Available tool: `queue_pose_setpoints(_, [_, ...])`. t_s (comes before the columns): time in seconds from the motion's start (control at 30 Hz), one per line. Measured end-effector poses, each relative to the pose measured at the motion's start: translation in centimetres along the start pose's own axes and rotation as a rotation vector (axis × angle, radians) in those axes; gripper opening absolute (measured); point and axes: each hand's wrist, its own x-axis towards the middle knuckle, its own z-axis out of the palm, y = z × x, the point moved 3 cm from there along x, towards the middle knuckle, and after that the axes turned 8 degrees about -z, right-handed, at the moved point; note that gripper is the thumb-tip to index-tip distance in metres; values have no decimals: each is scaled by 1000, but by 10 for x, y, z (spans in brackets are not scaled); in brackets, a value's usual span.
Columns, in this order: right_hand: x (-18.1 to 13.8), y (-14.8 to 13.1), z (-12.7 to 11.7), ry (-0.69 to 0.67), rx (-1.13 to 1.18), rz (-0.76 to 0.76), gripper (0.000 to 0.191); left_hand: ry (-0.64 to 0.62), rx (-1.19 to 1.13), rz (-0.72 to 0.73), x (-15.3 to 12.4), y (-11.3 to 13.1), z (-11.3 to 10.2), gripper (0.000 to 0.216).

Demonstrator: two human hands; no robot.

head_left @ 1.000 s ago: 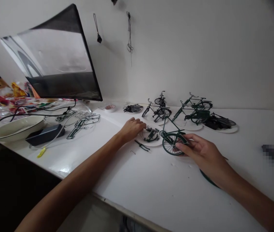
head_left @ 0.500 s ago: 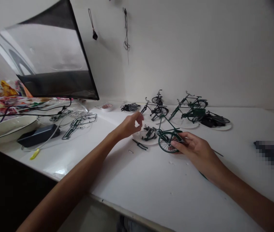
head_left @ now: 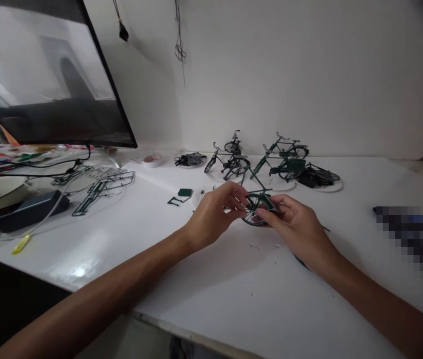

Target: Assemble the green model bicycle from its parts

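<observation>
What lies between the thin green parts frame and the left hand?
In the head view, a green rectangular piece, a thin angled green piece and, nearest the left hand, part of a white plate.

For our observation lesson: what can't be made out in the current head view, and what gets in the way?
All in the head view:
Contents of the white paper plate: mostly behind the left hand.
Whether the left hand pinches a small part: too small to tell.
Wheel end of the green model bicycle: partly covered by the right hand.
Monitor: cut off by the top and left edges.
Object at far right: pixelated.
</observation>
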Motion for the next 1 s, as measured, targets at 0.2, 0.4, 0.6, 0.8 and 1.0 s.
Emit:
queue_pose_setpoints(0.2, [-2, -2, 4, 16, -75, -74, 25, -8, -69, 29, 0, -3, 8, 35])
queue_pose_setpoints(0.4, [-3, -7, 6, 8, -99, -121, 20, -2, -74, 22, 0, -5, 9, 35])
queue_pose_setpoints(0.6, [-3, -2, 4, 11, -105, -121, 21, 14, -5, 52, 0, -2, 8, 32])
queue_pose_setpoints(0.8, [-5, -1, 4, 3, -117, -122, 19, 4, 9, 65, -1, -2, 8, 28])
queue_pose_setpoints(1.0, [-5, -5, 5, -7, -81, -117, 19, 3, 29, 63, -1, 3, 7, 27])
